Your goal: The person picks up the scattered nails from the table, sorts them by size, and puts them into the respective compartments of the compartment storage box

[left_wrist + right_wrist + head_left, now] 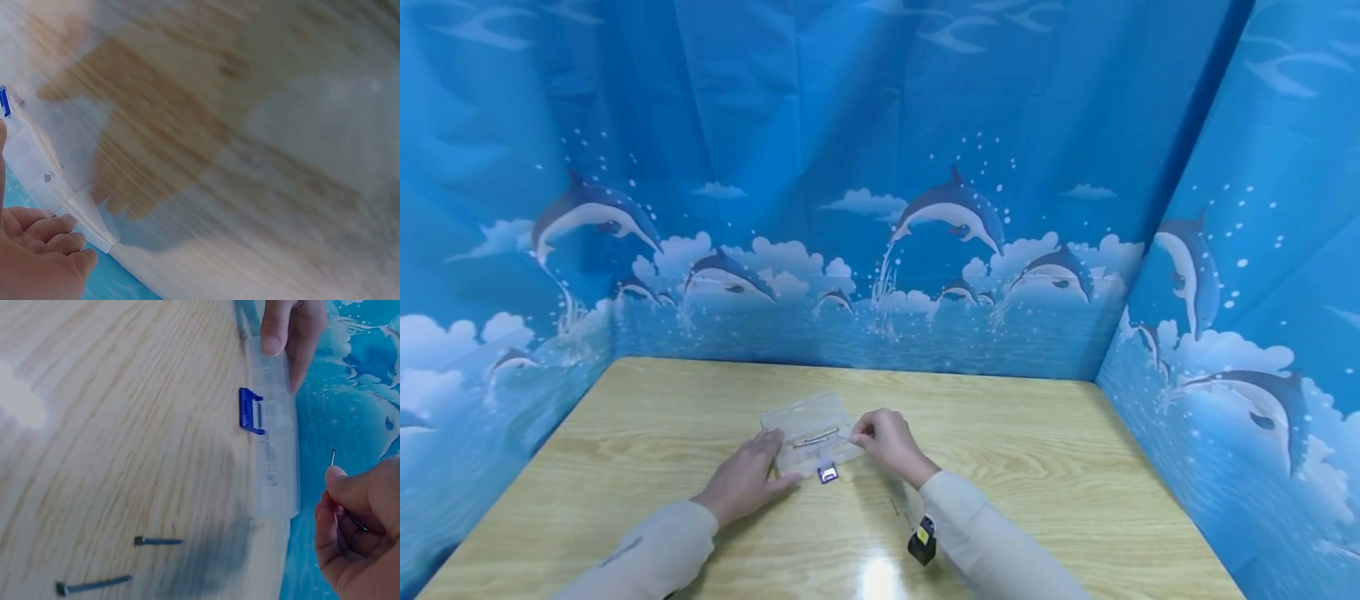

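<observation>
A clear plastic box (792, 463) with a blue latch (250, 411) lies on the table, its clear lid (808, 412) raised at the back. Several slim metal screws (816, 437) show inside it. My left hand (748, 477) holds the box's left front corner, thumb along the front and fingertips against the side. Over the box's right end, thumb and fingertips of my right hand (891, 444) pinch a small thin screw (333, 456), its head upward in the right wrist view. The rest of its shank is hidden in the fingers.
Two more screws, a shorter one (158, 541) and a longer one (94, 584), lie on the wooden table (1037, 467) in front of the box. A small black device (922, 542) with a yellow mark is beside my right sleeve. A dolphin-printed curtain (850, 125) borders the table.
</observation>
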`<state>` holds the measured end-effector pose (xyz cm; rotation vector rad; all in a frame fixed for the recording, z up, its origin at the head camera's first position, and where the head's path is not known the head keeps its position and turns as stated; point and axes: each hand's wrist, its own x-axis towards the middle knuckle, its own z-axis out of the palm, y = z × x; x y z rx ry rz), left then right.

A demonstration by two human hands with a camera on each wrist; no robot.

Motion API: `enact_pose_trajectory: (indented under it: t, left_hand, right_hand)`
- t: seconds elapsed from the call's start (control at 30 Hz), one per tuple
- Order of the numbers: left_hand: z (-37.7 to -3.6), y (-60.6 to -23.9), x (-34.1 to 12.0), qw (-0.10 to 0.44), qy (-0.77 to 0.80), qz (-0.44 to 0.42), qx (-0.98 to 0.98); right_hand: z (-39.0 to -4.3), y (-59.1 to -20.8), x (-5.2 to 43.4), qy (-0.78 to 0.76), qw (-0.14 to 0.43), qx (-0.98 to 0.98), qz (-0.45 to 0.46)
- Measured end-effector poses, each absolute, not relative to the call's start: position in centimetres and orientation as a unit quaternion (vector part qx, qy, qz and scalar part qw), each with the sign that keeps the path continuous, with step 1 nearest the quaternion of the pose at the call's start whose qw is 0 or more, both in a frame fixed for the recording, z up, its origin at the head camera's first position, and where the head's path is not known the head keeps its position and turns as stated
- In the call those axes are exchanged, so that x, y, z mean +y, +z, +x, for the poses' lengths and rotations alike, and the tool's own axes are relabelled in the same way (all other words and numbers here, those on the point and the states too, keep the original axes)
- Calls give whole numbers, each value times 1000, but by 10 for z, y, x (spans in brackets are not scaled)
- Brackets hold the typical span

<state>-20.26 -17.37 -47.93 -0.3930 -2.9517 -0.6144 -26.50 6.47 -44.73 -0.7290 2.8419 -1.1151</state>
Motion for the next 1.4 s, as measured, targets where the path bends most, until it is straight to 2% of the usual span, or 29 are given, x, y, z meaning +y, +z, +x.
enact_pose_trajectory:
  t: [0.43,0.97,1.4]
  left_hand:
    - [-204,-480,-174,58,-200,-130,-970]
    - [-202,-479,-174,44,-197,-119,-972]
    - [-201,-478,-173,43,-197,-119,-972]
  right_hand:
    - [-271,-466,57,-366,-7,907,-208]
    - [-269,-471,55,-356,-39,909,-213]
    - [-268,-473,60,-382,-35,902,-199]
